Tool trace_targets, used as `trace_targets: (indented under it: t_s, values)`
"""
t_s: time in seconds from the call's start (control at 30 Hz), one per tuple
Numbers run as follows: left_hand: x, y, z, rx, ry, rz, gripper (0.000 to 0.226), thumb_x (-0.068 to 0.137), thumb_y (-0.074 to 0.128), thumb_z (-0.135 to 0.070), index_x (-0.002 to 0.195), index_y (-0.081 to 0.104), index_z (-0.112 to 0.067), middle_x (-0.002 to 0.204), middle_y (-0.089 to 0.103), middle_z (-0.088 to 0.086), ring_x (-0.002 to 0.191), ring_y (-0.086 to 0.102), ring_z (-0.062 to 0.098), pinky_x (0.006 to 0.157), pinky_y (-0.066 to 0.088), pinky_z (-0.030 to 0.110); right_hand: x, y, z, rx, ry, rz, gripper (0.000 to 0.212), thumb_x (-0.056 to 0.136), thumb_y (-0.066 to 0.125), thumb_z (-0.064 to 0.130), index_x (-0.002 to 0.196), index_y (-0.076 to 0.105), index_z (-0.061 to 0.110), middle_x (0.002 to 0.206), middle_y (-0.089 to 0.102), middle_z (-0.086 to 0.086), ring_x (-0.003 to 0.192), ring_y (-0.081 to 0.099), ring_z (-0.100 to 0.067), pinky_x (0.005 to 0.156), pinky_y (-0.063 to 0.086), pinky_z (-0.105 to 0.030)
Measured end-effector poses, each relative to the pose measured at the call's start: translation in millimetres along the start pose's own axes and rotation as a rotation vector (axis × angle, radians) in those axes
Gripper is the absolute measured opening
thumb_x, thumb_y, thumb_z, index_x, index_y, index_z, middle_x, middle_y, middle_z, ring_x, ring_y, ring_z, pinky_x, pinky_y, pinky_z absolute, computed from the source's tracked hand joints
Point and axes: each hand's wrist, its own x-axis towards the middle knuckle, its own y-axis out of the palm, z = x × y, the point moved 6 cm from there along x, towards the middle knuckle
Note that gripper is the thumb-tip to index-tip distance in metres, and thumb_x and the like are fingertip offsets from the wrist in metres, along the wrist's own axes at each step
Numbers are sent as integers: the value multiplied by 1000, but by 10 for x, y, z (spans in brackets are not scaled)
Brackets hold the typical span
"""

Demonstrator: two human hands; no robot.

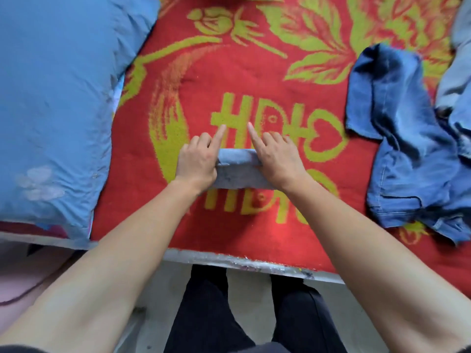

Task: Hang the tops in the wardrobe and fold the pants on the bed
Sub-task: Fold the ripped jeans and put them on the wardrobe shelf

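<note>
Hands — left hand (196,164), right hand (277,161) — grip the folded grey pants (238,171).

Two hands (196,164) (277,161), one bundle (238,170), one pillow (56,98), one blanket (229,72), one jeans (397,149).

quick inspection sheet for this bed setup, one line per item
surface: bed under a red blanket with a yellow pattern, lying flat
job's things: grey bundle folded small, mid-blanket; jeans in an unfolded heap at the right; paler denim at the far right edge
clutter: blue pillow at the left
hands: left hand and right hand grip the bundle's two ends, index fingers straight
cables: nothing seen
surroundings: floor and the person's dark trousers at the bed edge; no wardrobe in view
</note>
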Motion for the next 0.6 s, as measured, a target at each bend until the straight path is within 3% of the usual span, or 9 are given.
trace_targets:
  t_s: [0.1,0.23,0.33,0.5,0.6]
  values:
    - [87,-965,110,84,-14,-174,86,58,68,-7,141,48,-14,93,57,13,79,56,35,59,44,38,129,-907,-28,14,-13,-192,74,65,80,21,135,56,15,93,62,-8,81,59,-31,61,45,-34]
    - [-21,-2308,154,214,-46,-407,75,61,67,-10,135,55,-13,92,57,12,77,55,34,59,40,36,149,-2188,-27,38,-35,-446,61,73,71,12,133,58,14,98,63,-14,84,58,-36,65,47,-39]
    - [-420,-3035,70,271,-99,-503,72,61,71,-13,131,58,-14,92,56,11,76,54,34,59,39,35,-83,-2903,70,62,-176,-570,57,77,70,16,133,58,15,94,60,-13,82,56,-36,66,46,-40]
    - [-1439,-3495,-203,252,-310,-595,63,55,77,-9,117,67,-16,89,57,10,77,58,34,62,46,37,-722,-3433,320,101,-447,-675,61,74,65,37,131,58,16,96,60,-10,85,58,-33,70,47,-40]
    - [-2136,-3479,-382,239,-448,-601,59,54,74,-2,111,70,-16,89,57,9,78,59,34,65,47,38,-1192,-3473,582,138,-627,-692,69,66,75,25,133,58,17,96,58,-9,85,59,-32,74,48,-40]
